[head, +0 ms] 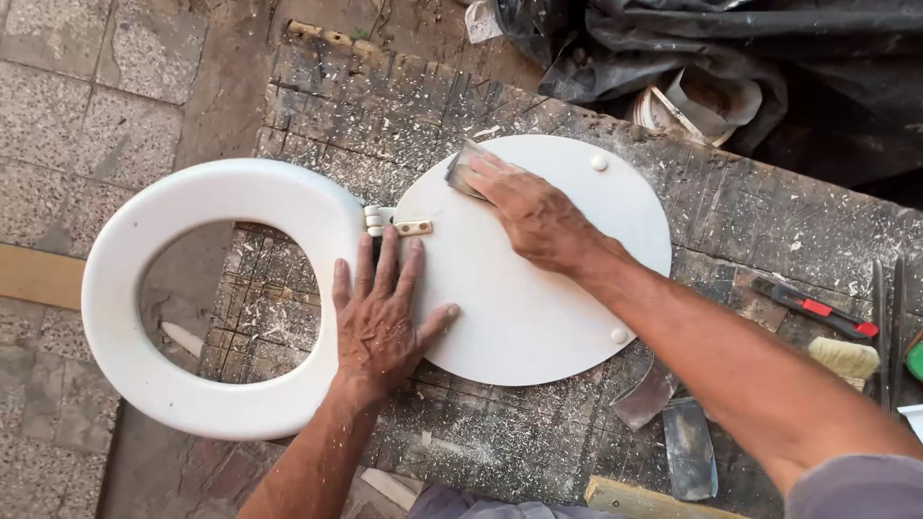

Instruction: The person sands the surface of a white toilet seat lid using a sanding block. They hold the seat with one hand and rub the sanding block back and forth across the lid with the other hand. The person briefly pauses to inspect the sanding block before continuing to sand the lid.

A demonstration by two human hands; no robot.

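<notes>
Sawdust and wood chips cover the scored wooden surface, where a white toilet seat assembly lies opened out flat. The oval lid rests underside up on the surface, with two small round bumpers showing near its far and near edges. The seat ring joins it at a hinge and hangs out past the surface's left edge, over the paved floor.

The left hand lies flat and open, palm down, fingers spread. Its fingertips reach the hinge and its thumb lies on the lid, pressing the piece onto the surface. It grasps nothing.

The right hand is on the far left part of the lid, near the hinge, with its fingers curled over a small greyish block, which it presses against the lid's face. What kind of block it is cannot be told.

To the right, well apart from the hands, lie a red-and-black utility knife, a brush with pale bristles and two flat metal scraper blades by the near edge. A wooden strip lies at the bottom edge. Black plastic sheeting is heaped beyond the far right corner, partly covering a pale bucket.
</notes>
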